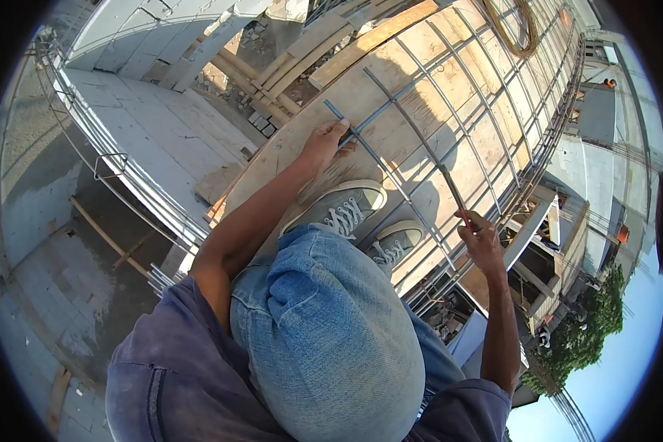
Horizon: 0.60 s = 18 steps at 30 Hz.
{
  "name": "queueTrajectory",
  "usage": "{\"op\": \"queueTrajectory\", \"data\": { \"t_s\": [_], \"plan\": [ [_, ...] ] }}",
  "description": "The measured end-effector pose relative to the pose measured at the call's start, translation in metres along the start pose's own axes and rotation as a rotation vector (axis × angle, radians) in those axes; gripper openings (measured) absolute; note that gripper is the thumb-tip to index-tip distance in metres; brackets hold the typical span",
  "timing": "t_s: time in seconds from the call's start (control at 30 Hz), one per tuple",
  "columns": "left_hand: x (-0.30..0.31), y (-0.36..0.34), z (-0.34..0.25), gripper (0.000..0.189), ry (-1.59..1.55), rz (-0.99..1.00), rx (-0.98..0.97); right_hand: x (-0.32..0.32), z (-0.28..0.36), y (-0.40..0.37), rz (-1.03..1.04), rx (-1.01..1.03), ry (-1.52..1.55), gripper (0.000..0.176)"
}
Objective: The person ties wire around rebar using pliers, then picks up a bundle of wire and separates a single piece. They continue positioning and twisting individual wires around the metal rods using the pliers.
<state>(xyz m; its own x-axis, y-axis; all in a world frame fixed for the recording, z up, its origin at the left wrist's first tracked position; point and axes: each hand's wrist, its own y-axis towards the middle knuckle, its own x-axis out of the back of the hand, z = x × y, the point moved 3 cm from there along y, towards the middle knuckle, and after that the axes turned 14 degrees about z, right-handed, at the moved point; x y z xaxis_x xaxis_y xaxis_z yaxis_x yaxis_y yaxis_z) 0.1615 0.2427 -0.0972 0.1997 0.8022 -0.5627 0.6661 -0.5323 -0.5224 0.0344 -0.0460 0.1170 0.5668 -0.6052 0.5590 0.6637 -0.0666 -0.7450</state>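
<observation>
A grid of thin steel rebar lies over plywood boards. My left hand is closed on the rebar near a crossing at the grid's near left corner, its fingertips partly hidden. My right hand grips a long, dark, narrow tool with red showing at the grip. Its far end is beside a bar of the grid; whether it touches cannot be made out. Between my hands, my grey laced shoes stand on the boards by the bars.
A coil of brown wire lies on the far part of the grid. A timber plank borders the boards. Pale block walls and a lower level are to the left. Beyond the right edge are a drop, other structures and a tree.
</observation>
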Motion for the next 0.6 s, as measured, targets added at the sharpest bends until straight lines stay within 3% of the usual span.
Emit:
{"op": "queueTrajectory", "data": {
  "t_s": [0.07, 0.2, 0.27, 0.3, 0.4, 0.6],
  "plan": [
    [0.003, 0.002, 0.0, 0.035, 0.004, 0.01, 0.007, -0.006, 0.024, 0.016, -0.123, 0.391, -0.241, 0.027],
    [0.004, 0.005, 0.003, 0.035, 0.015, 0.02, -0.04, -0.018, 0.09, 0.037, -0.196, 0.317, -0.982, 0.034],
    [0.004, 0.007, 0.004, 0.034, 0.07, 0.015, -0.101, -0.021, 0.11, 0.056, -0.24, 0.4, -1.251, 0.029],
    [0.004, 0.007, 0.005, 0.034, 0.063, 0.015, -0.102, -0.022, 0.126, 0.059, -0.244, 0.404, -1.299, 0.021],
    [0.007, 0.012, 0.01, 0.032, 0.073, -0.002, -0.126, -0.021, 0.148, 0.074, -0.196, 0.382, -1.43, 0.02],
    [0.011, 0.011, 0.012, 0.026, 0.013, 0.043, -0.152, -0.016, 0.173, 0.081, -0.267, 0.575, -1.507, 0.014]
  ]
}}
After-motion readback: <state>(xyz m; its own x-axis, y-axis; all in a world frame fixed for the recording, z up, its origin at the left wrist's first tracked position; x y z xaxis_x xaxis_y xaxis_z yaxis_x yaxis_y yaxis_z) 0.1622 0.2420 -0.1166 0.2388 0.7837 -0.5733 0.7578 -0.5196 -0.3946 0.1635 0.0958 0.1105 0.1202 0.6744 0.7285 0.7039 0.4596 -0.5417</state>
